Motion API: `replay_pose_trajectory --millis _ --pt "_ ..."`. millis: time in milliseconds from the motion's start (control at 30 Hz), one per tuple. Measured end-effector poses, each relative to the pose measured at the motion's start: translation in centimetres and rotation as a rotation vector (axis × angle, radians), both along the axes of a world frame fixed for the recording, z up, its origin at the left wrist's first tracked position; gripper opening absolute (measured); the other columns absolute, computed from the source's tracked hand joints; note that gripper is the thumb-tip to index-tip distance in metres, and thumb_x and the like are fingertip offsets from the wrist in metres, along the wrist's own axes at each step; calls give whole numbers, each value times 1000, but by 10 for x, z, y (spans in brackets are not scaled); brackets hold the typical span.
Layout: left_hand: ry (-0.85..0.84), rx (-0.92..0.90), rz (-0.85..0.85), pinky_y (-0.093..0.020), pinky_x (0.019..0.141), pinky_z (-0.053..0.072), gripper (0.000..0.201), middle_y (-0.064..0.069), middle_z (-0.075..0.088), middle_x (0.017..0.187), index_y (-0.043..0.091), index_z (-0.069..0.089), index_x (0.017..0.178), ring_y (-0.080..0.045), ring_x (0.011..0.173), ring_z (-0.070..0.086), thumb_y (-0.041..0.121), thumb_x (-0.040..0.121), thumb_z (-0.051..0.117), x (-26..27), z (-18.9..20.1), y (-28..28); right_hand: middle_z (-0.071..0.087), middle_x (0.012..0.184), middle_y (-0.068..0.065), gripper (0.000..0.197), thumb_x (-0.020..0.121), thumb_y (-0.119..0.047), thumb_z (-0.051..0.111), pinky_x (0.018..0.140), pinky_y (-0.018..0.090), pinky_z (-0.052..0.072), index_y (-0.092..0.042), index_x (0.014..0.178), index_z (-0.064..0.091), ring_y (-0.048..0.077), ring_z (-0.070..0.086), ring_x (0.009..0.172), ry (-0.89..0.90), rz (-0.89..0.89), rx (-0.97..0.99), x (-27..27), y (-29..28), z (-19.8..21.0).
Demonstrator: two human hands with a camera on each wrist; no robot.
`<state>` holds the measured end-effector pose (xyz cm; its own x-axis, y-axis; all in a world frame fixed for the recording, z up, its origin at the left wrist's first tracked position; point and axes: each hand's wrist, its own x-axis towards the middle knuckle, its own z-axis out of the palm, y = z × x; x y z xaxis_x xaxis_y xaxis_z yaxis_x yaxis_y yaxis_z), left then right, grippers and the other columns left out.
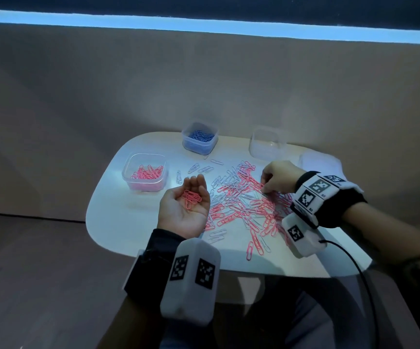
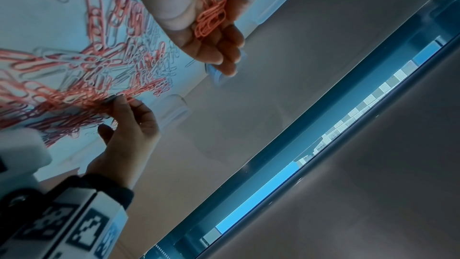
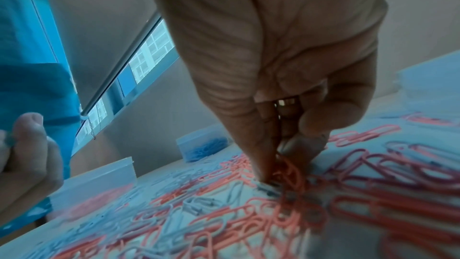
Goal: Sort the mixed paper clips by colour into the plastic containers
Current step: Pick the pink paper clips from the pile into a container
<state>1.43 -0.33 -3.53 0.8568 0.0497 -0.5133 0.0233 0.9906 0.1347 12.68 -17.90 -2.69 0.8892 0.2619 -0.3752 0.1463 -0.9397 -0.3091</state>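
Blue clips (image 1: 200, 135) binned at 12 o'clock; pink-and-white pile (image 1: 244, 200) remained. Left hand (image 1: 188, 210) cupped pink clips (image 1: 191, 197), fingers relaxed; right hand (image 1: 277, 177) pinched one pink clip.

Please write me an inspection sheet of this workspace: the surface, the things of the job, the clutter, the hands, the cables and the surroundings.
Surface: white rounded table.
Job's things: mixed pile of pink and white clips in the middle; pink container part filled; blue container part filled; clear container looks empty.
Clutter: pale flat thing at the far right edge, cannot tell what.
Hands: left hand palm up, cupping pink clips; right hand pinching at a pink clip in the pile.
Cables: black cable from the right wrist camera.
Surroundings: brown blind, bright strip of window above.
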Motion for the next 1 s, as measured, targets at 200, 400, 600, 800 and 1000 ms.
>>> replay_pose_trajectory --millis 200,400,600,800,1000 --pt "-33 39 -23 -21 51 53 34 -9 65 60 6 54 73 -21 54 68 12 96 30 1 -1 -8 56 68 3 6 80 -10 65 55 24 41 -10 75 60 19 53 71 3 -12 -33 -2 4 -1" --pt "-65 127 -94 -37 87 47 50 -16 65 102 1 62 96 -26 107 58 38 99 29 4 4 -22 63 75 10 11 79 -1 58 56 26 45 -9 72 60 25 60 73 -88 20 25 -4 3 6" --pt "-84 141 -216 -40 97 40 61 -17 57 124 0 57 111 -29 125 48 52 96 29 4 3 -37 58 60 1 21 80 2 64 39 11 40 -14 69 56 -2 53 46 17 57 571 -33 1 54" --pt "-169 116 -275 -36 81 51 60 -19 66 96 1 59 105 -26 94 60 52 96 28 0 2 -53 63 61 3 13 80 2 66 42 13 44 -8 74 62 2 58 44 172 153 725 -57 19 67" --pt "-192 102 -222 -36 69 57 51 -19 62 101 0 59 103 -27 97 57 35 101 23 1 5 -52 62 51 -5 11 80 1 66 39 9 38 -7 72 63 3 54 43 125 86 781 -56 20 69"
